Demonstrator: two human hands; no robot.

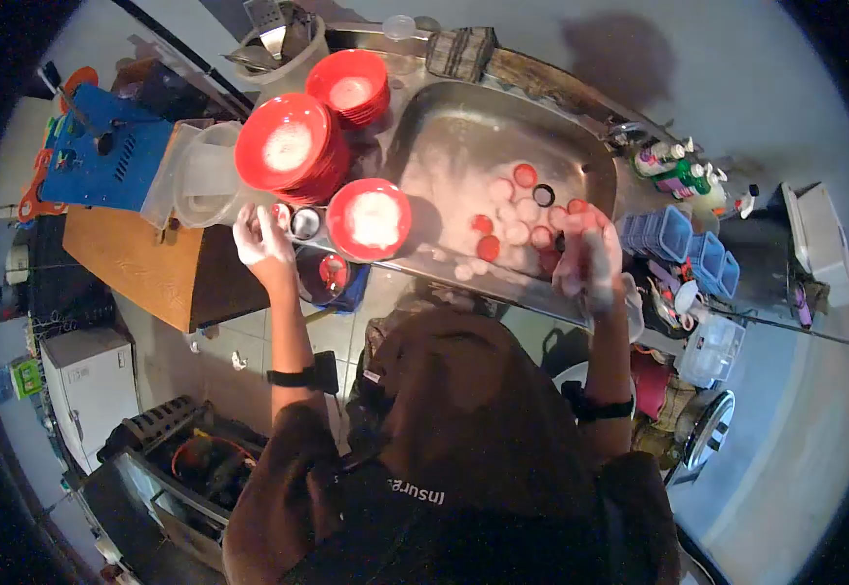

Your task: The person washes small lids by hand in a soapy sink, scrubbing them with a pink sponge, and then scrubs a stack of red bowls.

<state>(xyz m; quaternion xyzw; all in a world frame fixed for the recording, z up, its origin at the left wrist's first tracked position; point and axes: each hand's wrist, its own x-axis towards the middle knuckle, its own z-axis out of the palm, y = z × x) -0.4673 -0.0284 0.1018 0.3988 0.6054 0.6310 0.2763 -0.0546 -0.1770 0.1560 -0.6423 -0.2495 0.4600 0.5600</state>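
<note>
My left hand (pixel 260 237) is wet with foam, its fingers apart, beside a small red cup (pixel 281 214) and a small black-rimmed cup (pixel 304 223) on the counter. My right hand (pixel 588 255) is over the right part of the metal sink (pixel 444 117), smeared by motion; a dark round piece shows by its fingers, but whether it is held is unclear. Several small red and black round cups (pixel 488 248) lie in the foamy sink. A red bowl (pixel 407 220) with foam stands at the sink's left front corner. Taller stacks of red bowls (pixel 319 175) (pixel 381 105) stand behind it.
A clear plastic container (pixel 212 180) stands left of the bowls. Behind is a basin of utensils (pixel 312 51). Soap bottles (pixel 683 180) and blue baskets (pixel 660 234) stand right of the sink. A bucket (pixel 341 292) with red items sits below the counter's left front.
</note>
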